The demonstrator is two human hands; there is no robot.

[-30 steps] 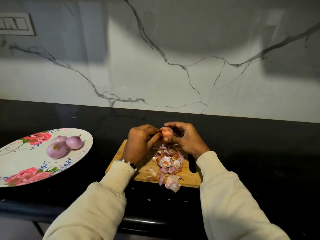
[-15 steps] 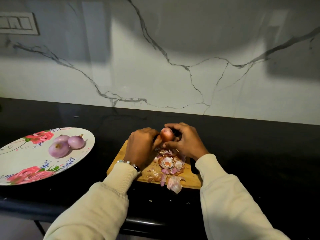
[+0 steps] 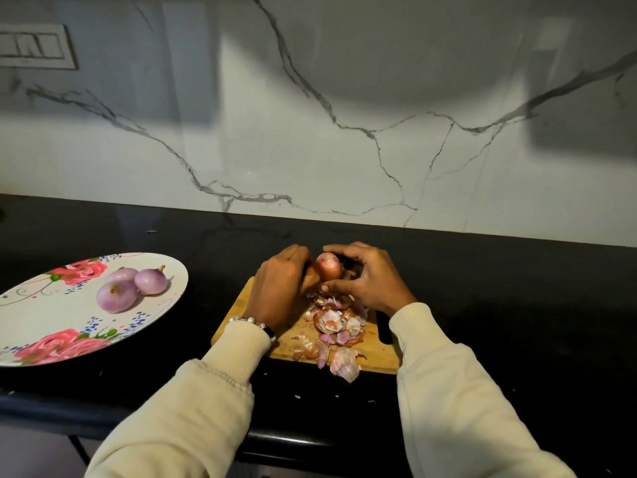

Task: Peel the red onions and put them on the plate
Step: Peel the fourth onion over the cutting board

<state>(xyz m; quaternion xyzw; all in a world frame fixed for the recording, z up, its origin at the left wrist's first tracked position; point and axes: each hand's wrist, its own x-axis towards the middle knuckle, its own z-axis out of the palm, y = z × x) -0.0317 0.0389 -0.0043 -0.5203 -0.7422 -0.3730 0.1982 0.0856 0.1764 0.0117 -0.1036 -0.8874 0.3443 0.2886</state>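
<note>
Well left of the hands, three peeled onions [image 3: 132, 286] lie on the flowered plate [image 3: 41, 326]. The left hand [image 3: 281, 288] and right hand [image 3: 367, 279] both grip an unpeeled red onion [image 3: 329, 266] between them, above the skins [image 3: 336, 327] on the cutting board [image 3: 375, 350].

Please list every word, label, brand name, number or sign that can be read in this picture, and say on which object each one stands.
None: no readable text appears in this view.
The plate bears only painted roses and blue dots, no words.
The switch panel on the wall shows no legible marking.
The cutting board, the onions and the sleeves carry no label.
</note>
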